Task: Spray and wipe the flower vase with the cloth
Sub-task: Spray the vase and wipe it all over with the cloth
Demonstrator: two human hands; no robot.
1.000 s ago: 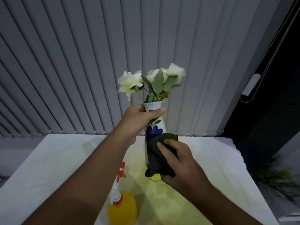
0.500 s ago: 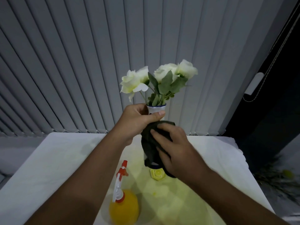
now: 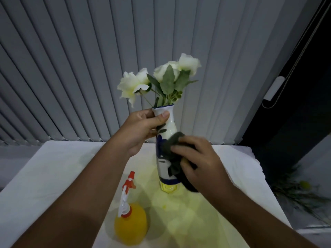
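Near the table's (image 3: pixel 53 176) front edge, left of centre, the yellow spray bottle (image 3: pixel 130 224) stands untouched, so the spraying looks done and wiping is the step in hand. The left hand (image 3: pixel 143 126) is wrapped tight round the neck of the flower vase (image 3: pixel 167 140), which stands near the table's middle with white flowers (image 3: pixel 161 77) in it. The right hand (image 3: pixel 197 161) clutches the dark cloth (image 3: pixel 176 156) flat against the vase's belly (its right side). Next, probably, sweep the cloth around the body while the neck grip steadies it.
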